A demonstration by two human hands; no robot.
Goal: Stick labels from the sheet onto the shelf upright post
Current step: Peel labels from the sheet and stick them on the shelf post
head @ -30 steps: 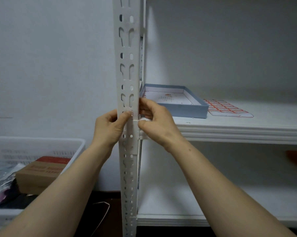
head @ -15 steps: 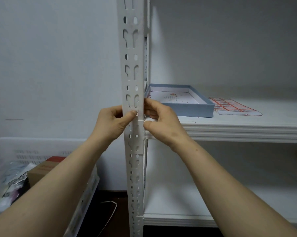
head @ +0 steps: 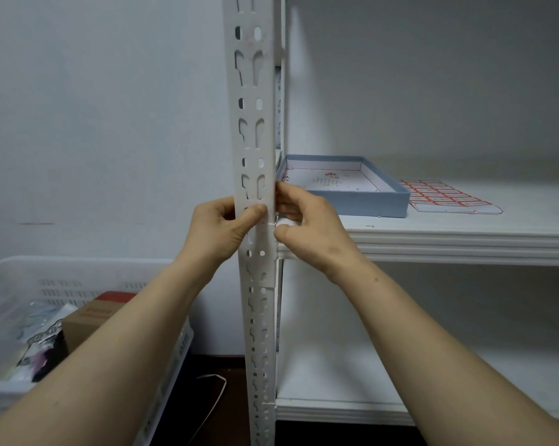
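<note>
Both hands on the white perforated metal upright post [head: 255,130] at middle-shelf level.

We have the left hand [head: 222,231] wrapped around the post from its left side, thumb pressed flat on the front face; the right hand [head: 313,231] pinches at the post's right edge, fingers curled on the side, just above the white shelf [head: 465,233] lip. Any label under the fingers is hidden, so we can't tell what they pinch. The label sheet with red-bordered stickers [head: 445,196] lies flat on that shelf, well right of the post, just beside a shallow blue cardboard box lid [head: 368,201]. Lower left — a white plastic crate [head: 78,268] holding a brown carton [head: 91,317].
</note>
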